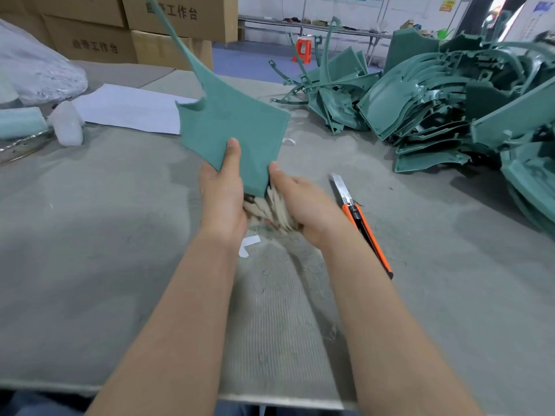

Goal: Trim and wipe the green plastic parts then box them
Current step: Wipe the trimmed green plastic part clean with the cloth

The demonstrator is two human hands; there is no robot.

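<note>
A single head-worn view is given, aimed forward and down; the table [90, 265] is seen close, filling the lower frame.

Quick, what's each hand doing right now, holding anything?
Left hand: holding the green part, thumb on its face.
Right hand: gripping the pale rag at the part's lower corner.

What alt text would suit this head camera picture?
A person's left hand holds a flat green plastic part up over a grey table, while the right hand bunches a pale rag at its lower edge. An orange utility knife lies to the right, near a heap of green parts.
</note>
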